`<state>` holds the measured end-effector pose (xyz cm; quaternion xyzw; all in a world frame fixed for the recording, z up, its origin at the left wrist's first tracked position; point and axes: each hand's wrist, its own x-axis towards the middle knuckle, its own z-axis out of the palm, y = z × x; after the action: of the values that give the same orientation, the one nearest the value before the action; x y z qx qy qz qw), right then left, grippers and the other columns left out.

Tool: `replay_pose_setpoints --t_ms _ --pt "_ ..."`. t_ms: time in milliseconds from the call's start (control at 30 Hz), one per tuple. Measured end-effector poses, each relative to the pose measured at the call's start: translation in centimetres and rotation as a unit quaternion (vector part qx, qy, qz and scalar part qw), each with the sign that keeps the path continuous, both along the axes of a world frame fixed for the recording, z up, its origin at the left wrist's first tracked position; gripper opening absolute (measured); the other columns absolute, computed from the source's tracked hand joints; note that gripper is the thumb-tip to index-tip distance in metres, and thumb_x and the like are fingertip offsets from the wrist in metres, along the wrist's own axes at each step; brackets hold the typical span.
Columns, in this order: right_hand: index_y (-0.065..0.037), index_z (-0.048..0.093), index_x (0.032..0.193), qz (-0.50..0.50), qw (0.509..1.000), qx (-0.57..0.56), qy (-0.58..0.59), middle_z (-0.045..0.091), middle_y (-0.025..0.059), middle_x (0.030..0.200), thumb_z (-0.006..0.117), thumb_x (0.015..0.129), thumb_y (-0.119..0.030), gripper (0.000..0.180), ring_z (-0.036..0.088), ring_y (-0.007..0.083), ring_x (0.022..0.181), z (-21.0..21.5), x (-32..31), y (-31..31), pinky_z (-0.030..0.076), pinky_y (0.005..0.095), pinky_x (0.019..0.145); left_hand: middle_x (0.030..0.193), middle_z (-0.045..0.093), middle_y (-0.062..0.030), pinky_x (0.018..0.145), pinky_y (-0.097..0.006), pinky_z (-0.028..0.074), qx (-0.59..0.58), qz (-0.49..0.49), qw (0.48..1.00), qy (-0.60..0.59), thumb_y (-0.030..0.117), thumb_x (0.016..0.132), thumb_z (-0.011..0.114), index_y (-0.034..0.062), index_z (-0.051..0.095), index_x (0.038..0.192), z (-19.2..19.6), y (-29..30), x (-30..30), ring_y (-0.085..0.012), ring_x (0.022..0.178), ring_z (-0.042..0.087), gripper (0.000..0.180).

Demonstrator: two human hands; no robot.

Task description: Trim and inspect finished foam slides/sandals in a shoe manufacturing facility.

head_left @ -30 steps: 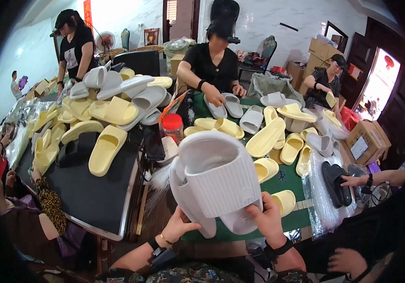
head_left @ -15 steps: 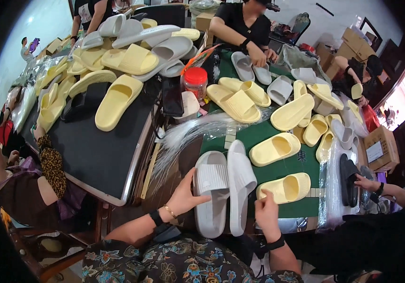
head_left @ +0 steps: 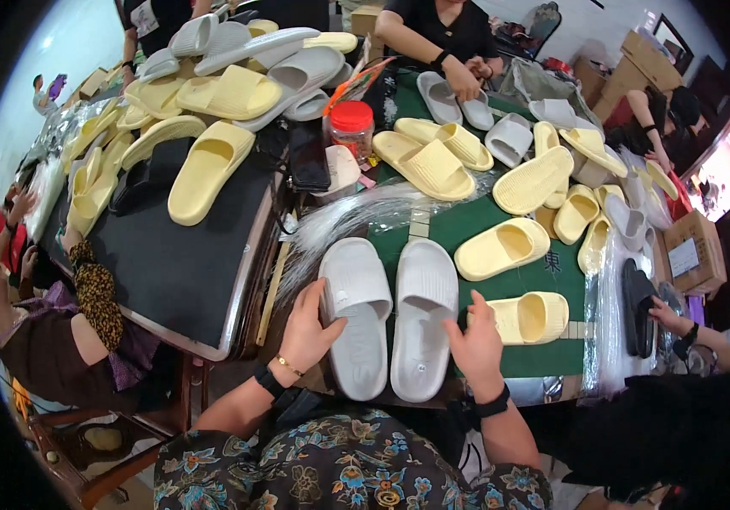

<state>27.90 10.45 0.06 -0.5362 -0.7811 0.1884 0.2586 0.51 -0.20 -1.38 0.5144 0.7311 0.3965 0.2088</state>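
Two light grey slide slippers lie side by side before me, soles down and toes pointing away, with a narrow gap between them. My left hand (head_left: pixel 307 333) grips the left grey slipper (head_left: pixel 356 357) by its outer edge, thumb over the footbed and fingers along the side. Beside the right grey slipper (head_left: pixel 423 361) is my right hand (head_left: pixel 477 347), its thumb at the outer edge and its fingers stretched apart. Just behind those fingers a pale yellow slipper (head_left: pixel 543 319) rests on the green mat (head_left: pixel 501 361). Another yellow slipper (head_left: pixel 501 248) lies farther off.
A pile of yellow and grey slippers (head_left: pixel 229 92) covers the far left of a black table (head_left: pixel 195 255). Clear plastic bags (head_left: pixel 356 204), a red-lidded jar (head_left: pixel 352 127) and a phone (head_left: pixel 308 157) lie mid-table. Co-workers sit around; one hand (head_left: pixel 671 319) at right touches a black slipper (head_left: pixel 637 306).
The right grey slipper has turned from tilted on its side to flat, and the pair has moved slightly away from me. My right hand has opened beside it, away from the yellow slipper's heel.
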Motion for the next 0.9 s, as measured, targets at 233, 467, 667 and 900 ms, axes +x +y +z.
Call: replay_pose_setpoints --t_ms 233,467,667,900 --pt "-0.009 0.051 0.123 -0.033 0.991 -0.058 -0.113 0.062 0.018 0.102 0.065 0.082 -0.021 0.046 0.063 0.0414 0.086 -0.9 -1.4 1.9 0.052 0.0508 0.071 0.137 0.044 -0.028 0.1 -0.042 0.044 0.017 -0.043 0.997 0.055 0.008 0.078 0.069 -0.0007 0.041 0.138 -0.8 0.4 0.9 -0.043 0.123 0.048 0.066" --pt "-0.015 0.056 0.118 -0.087 0.986 0.06 -0.128 0.062 0.0161 0.096 0.068 0.081 -0.02 0.039 0.063 0.041 0.081 -1.7 4.8 4.4 0.05 0.0516 0.067 0.128 0.049 -0.0249 0.098 -0.042 0.046 0.062 -0.109 0.992 0.022 -0.002 0.076 0.06 -0.0039 0.045 0.128 -1.5 5.8 6.1 -0.0417 0.115 0.051 0.053" --pt "-0.007 0.053 0.125 -0.028 0.993 0.032 -0.108 0.06 0.0179 0.094 0.066 0.082 -0.015 0.046 0.062 0.0388 0.085 -1.6 4.9 2.6 0.051 0.0481 0.07 0.128 0.049 -0.0202 0.091 -0.041 0.049 0.039 -0.108 0.993 0.007 0.0 0.078 0.059 0.0007 0.046 0.131 -1.1 3.6 5.1 -0.0385 0.11 0.055 0.054" --pt "0.0 0.05 0.128 0.052 0.994 -0.054 -0.083 0.059 0.02 0.104 0.066 0.082 -0.015 0.05 0.06 0.0393 0.093 0.3 2.5 1.7 0.05 0.0473 0.077 0.097 0.065 -0.018 0.08 -0.04 0.052 0.027 -0.095 0.993 0.069 0.005 0.081 0.058 0.0021 0.065 0.11 0.2 2.9 -1.2 -0.0347 0.088 0.063 0.031"
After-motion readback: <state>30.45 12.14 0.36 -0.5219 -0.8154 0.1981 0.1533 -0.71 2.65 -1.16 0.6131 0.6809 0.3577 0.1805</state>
